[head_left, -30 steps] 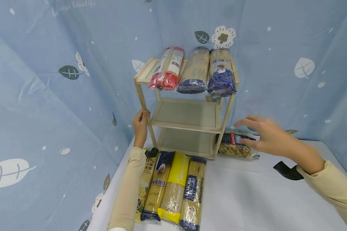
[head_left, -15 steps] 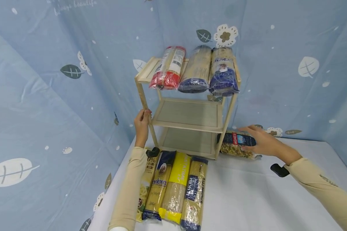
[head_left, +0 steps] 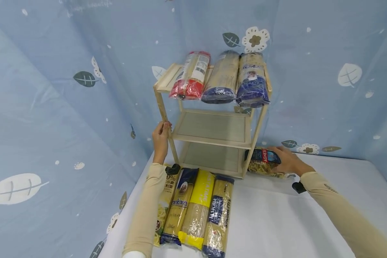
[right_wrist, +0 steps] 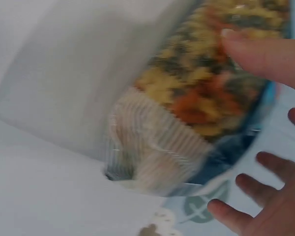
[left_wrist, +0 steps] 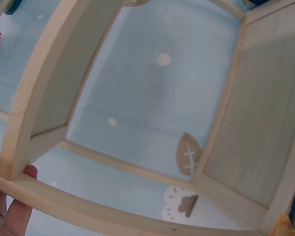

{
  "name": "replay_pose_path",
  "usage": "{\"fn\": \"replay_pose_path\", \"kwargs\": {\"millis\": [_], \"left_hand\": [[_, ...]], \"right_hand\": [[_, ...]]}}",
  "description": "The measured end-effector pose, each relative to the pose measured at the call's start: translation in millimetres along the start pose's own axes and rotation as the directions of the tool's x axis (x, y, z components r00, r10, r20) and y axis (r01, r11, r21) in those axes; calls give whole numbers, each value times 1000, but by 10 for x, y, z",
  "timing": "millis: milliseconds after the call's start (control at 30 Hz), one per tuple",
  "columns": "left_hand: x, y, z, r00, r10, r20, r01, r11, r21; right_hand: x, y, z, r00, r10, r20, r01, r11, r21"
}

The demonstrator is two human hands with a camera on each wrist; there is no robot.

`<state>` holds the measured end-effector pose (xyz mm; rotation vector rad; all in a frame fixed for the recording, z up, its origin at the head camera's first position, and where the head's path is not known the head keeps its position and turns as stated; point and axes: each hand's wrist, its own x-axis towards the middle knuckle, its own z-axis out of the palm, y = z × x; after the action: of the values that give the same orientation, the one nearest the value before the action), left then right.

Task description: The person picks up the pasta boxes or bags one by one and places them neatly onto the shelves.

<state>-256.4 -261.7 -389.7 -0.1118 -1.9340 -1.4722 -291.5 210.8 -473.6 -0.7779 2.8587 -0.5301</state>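
My left hand [head_left: 161, 139] grips the left front post of a three-tier wooden shelf rack [head_left: 209, 144]. In the left wrist view its fingers [left_wrist: 19, 216] wrap behind the post, where a shelf meets it. My right hand [head_left: 285, 160] is at the right end of a bag of multicoloured pasta [head_left: 265, 167] with a red AGNESI label, lying behind the rack's right front post. In the right wrist view the thumb [right_wrist: 255, 56] overlaps the bag's front, while the other fingers are spread along its far side, not curled round it.
On the top shelf lie a red-ended pasta pack [head_left: 191, 77] and two blue-ended packs, one a plain-fronted pack [head_left: 221, 79], the other a printed pack [head_left: 253, 80]. Several spaghetti packs [head_left: 196, 211] lie side by side before the rack. A blue patterned curtain [head_left: 325, 100] rises behind.
My right hand has moved left and down from above the table to the AGNESI pasta bag. My left hand keeps its grip on the rack post. The view has shifted slightly.
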Motion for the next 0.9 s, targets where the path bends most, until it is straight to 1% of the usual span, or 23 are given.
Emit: {"fn": "replay_pose_path", "kwargs": {"millis": [67, 233, 400, 467, 600, 700, 900], "left_hand": [[-13, 0, 35, 1000, -2, 7, 2, 1000, -9], [-31, -23, 76, 1000, 1, 20, 0, 1000, -18], [-24, -31, 40, 1000, -2, 18, 2, 1000, -26], [-22, -3, 21, 1000, 5, 24, -4, 1000, -26], [-54, 172, -13, 998, 35, 52, -35, 999, -5], [-80, 285, -29, 997, 50, 54, -51, 999, 16], [-91, 300, -31, 998, 46, 52, -46, 999, -1]], "right_hand": [[-19, 74, 46, 999, 21, 27, -21, 999, 24], [-52, 204, 113, 996, 36, 82, -41, 998, 55], [-22, 191, 139, 994, 40, 100, -43, 999, 26], [-14, 160, 142, 995, 44, 90, -45, 999, 0], [-32, 123, 157, 996, 63, 69, -60, 997, -47], [-76, 118, 183, 996, 64, 63, -61, 997, -53], [-226, 118, 275, 999, 33, 11, -32, 999, -33]]}}
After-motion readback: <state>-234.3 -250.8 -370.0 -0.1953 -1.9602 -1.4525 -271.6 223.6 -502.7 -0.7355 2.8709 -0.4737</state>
